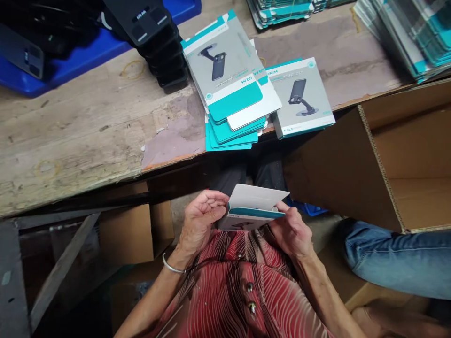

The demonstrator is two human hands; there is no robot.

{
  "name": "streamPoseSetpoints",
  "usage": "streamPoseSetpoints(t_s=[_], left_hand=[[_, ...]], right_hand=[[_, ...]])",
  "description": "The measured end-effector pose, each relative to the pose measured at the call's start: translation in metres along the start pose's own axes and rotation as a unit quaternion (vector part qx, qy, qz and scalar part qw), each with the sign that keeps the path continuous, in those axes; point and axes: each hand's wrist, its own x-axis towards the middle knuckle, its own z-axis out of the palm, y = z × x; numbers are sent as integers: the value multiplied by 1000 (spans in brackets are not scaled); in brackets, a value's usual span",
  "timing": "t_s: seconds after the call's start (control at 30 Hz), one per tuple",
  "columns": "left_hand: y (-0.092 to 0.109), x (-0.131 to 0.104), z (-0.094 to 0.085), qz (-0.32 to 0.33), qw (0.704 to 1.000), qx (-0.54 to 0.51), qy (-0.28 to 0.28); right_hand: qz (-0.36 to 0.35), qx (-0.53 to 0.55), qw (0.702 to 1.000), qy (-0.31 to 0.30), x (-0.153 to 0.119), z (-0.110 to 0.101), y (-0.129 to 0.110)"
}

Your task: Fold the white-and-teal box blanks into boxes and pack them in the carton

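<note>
Between my two hands, in front of my lap, is a small grey and teal carton (pixel 252 220) with its white top flap raised. My left hand (pixel 204 213) holds the carton's left side, thumb toward the front and fingers curled behind. On the opposite side my right hand (pixel 293 230) grips the right edge, with part of its fingers hidden by the carton. Ahead on the bench lies a pile of flat cartons (pixel 225 61), printed with a phone stand and showing teal flaps. Beside it a filled-out carton (pixel 299 98) rests at the bench edge.
Black phone stands (pixel 151 37) are stacked by a blue tray (pixel 102 51) on the worn wooden bench (pixel 88 126). Bundles of flat cartons (pixel 419 37) lie at the back right. An open cardboard box (pixel 338 164) stands at right, near another person's jeans-clad leg (pixel 398 258).
</note>
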Motion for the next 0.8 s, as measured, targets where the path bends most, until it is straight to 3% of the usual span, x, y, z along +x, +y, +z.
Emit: streamPoseSetpoints(t_s=[0.23,0.37,0.43,0.53,0.67,0.73,0.8], left_hand=[[7,8,17,-44,999,5,27],[5,13,20,-28,996,72,54],[-1,19,21,-4,994,96,61],[-10,28,23,29,992,100,68],[-21,32,20,108,986,93,84],[-23,30,15,194,966,148,79],[-23,26,11,262,936,234,29]], right_hand=[[-27,-53,998,15,6,13,-1],[-74,-194,972,113,8,16,-4],[-120,-243,947,173,11,18,-5],[-220,-253,918,212,17,19,-3],[-327,-320,867,197,23,17,0],[-335,-366,851,172,24,17,2],[-325,-402,842,154,22,16,2]])
